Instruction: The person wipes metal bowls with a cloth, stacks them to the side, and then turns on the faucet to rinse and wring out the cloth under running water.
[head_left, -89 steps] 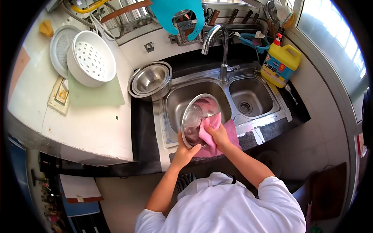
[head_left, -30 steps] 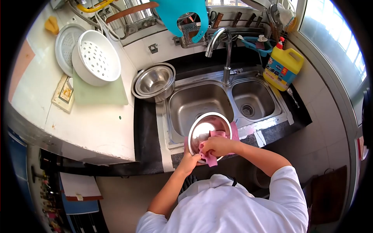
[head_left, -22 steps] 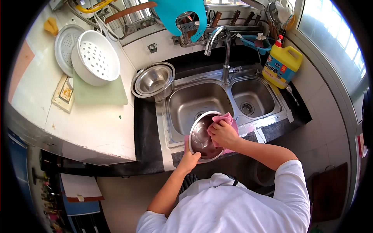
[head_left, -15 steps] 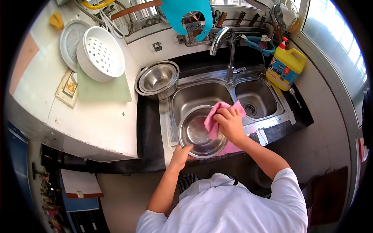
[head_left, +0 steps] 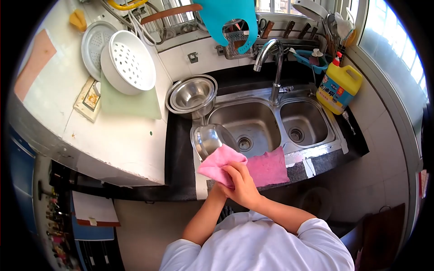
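A white surface (head_left: 120, 144) takes up the left side, and a black counter (head_left: 178, 151) runs beside it and around the sink. A person in a white shirt (head_left: 262, 246) stands at the front edge, forearms reaching toward the sink. The steel sink (head_left: 264, 119) has two basins, the larger on the left and the smaller on the right. A teal hanging piece (head_left: 233, 20) with a curved cutout is above the back wall. A yellow jug (head_left: 339, 90) with a red top stands at the sink's back right corner. A stack of steel bowls (head_left: 192, 95), nested one in another, sits on the counter at the back left corner. A white perforated basket (head_left: 128, 63) overlaps a pale green mat (head_left: 129, 99) on the white surface. A curved tap (head_left: 276, 67) rises behind the divider between the basins.

A single steel bowl (head_left: 210, 137) is tilted at the left edge of the large basin, its near side hidden by cloth. A flat pink cloth (head_left: 269, 167) lies over the front edge of the sink and counter. A folded pink cloth (head_left: 217, 165) is up in front of the bowl. The right hand (head_left: 242, 185) has its fingers bent around this folded cloth, gripping it. The left hand (head_left: 218, 192) is mostly hidden behind the right; whether it grips anything cannot be told. The smallest thing is a round drain (head_left: 244, 143) in the large basin.
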Available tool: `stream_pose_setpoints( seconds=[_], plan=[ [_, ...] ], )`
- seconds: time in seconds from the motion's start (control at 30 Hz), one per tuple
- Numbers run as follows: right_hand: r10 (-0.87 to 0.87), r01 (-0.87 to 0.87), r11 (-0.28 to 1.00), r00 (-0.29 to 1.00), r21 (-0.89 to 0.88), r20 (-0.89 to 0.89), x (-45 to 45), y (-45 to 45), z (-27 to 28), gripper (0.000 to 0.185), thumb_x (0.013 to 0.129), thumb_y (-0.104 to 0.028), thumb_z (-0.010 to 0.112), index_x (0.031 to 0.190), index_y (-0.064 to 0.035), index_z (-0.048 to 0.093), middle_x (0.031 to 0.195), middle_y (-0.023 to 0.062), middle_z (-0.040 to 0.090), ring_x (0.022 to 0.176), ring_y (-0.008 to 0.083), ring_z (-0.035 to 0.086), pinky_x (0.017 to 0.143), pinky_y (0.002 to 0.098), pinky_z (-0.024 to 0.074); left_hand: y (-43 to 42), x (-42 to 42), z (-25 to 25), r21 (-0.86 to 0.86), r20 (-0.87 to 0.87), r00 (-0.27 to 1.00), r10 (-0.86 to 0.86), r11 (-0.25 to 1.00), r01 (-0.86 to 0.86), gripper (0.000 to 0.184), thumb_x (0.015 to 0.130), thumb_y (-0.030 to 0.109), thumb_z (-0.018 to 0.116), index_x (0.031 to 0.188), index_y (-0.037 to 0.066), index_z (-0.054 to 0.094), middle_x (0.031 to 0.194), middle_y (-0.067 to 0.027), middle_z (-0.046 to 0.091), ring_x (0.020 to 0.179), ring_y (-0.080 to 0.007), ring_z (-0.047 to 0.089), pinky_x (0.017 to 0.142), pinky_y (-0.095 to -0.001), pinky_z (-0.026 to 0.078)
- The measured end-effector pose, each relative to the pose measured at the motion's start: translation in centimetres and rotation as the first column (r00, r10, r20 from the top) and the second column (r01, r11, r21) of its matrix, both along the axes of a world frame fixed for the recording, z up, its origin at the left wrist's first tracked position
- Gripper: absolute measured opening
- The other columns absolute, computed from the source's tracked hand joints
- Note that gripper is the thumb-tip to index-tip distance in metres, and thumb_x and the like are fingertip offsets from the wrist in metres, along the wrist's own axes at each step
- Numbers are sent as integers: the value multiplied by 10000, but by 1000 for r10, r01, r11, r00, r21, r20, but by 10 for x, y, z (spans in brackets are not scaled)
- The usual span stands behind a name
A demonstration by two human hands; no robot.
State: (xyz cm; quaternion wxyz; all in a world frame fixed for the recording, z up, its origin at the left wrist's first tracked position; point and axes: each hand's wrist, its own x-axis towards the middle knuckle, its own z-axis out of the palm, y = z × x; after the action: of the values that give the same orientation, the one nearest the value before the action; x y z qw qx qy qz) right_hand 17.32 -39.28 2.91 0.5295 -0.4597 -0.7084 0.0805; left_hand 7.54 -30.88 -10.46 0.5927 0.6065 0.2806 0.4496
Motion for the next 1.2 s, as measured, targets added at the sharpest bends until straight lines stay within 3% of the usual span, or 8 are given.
stream_pose_setpoints(
  seconds=[0.2, 0.57, 0.63, 0.73, 0.8, 0.93, 1.07, 1.2],
  plan=[
    [23, -82, 989, 908, 123, 419, 22, 3, 13, 485, 744, -260, 630, 1176, -69, 522, 1216, 78, 512, 1045, 259, 502, 922, 458, 353, -14, 18, 30, -401, 516, 855, -57, 866, 300, 289, 915, 336, 465, 1104, 122, 426, 919, -20, 499, 725, -114, 443, 592, -263, 367],
    [-63, 46, 997, 958, 68, 280, 29, 48, 57, 410, 765, -294, 575, 1087, -42, 542, 1181, 93, 541, 1158, 278, 469, 1035, 500, 249, -36, 26, 72, -515, 853, 460, 245, 537, 668, 458, 918, 306, 483, 1304, 124, 318, 1189, -58, 452, 1126, -151, 410, 931, -314, 374],
    [-48, 58, 996, 989, -65, 140, 34, 58, 60, 410, 815, -316, 533, 1109, -30, 547, 1125, 120, 567, 1100, 292, 505, 983, 449, 333, -39, 20, 76, -725, 588, 785, 196, 557, 404, 479, 893, 282, 536, 1286, 127, 311, 1131, -45, 488, 1055, -161, 497, 827, -301, 461],
    [16, -101, 869, 984, -485, -176, 46, 71, 58, 419, 848, -350, 502, 1125, -39, 546, 1087, 147, 583, 1065, 303, 528, 919, 380, 398, -31, -14, 41, -633, 170, 950, -261, 710, 308, 462, 863, 248, 582, 1237, 120, 343, 1064, -62, 512, 908, -166, 567, 644, -272, 509],
    [18, -276, 728, 923, -627, -385, 59, 82, 50, 398, 844, -334, 520, 1136, -65, 547, 1048, 165, 589, 993, 312, 560, 832, 349, 446, -34, -10, 51, -649, 85, 987, -135, 745, 158, 485, 829, 237, 636, 1196, 79, 361, 1012, -80, 544, 796, -165, 593, 510, -266, 498],
    [386, -365, 796, 921, -482, -59, 83, 96, 19, 351, 835, -181, 580, 1150, -35, 529, 1100, 131, 566, 1018, 226, 557, 899, 294, 417, -31, -16, 53, -457, -260, 965, 21, 878, -142, 538, 782, 221, 698, 1162, 9, 381, 911, -77, 571, 835, -156, 579, 560, -286, 483],
    [361, -725, 468, 678, -505, -640, 78, 90, -15, 424, 779, -152, 615, 1177, -46, 516, 1068, 95, 587, 961, 175, 558, 871, 283, 423, -18, -17, 49, -157, -330, 938, 102, 974, -162, 428, 767, 220, 704, 1056, 5, 471, 933, -107, 599, 842, -156, 580, 729, -283, 463],
    [572, -651, 711, 755, -266, -320, 53, 66, 9, 386, 833, -166, 555, 1200, -50, 521, 1063, 55, 585, 938, 147, 564, 871, 268, 427, -3, -8, 49, -65, -274, 911, 307, 939, -336, 353, 746, 147, 697, 954, 6, 448, 797, -76, 590, 736, -156, 572, 664, -312, 455]
  ],
)
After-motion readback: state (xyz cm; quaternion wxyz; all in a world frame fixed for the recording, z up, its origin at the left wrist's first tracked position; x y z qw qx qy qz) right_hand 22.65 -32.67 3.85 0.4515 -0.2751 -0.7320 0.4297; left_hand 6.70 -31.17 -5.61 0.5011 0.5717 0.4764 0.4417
